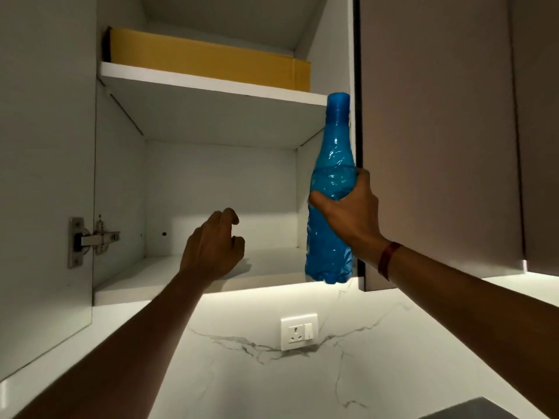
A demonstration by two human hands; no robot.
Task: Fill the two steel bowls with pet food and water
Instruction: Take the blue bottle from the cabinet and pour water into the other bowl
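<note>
The right hand [348, 210] grips a blue bottle [332, 164] around its middle and holds it upright in the air at the right edge of the open cabinet [121, 176]. The left hand [211, 246] hangs over the lower shelf [169, 279], fingers loosely curled, holding nothing. A yellow box [205, 58] sits on the upper shelf [211, 83]. A socket [299, 331] is on the wall below.

The lower white cabinet shelf [151, 278] leaves room to reach in; the yellow cardboard box [205, 55] fills the upper shelf [211, 83]; the closed brown door [438, 131] blocks the right.
</note>
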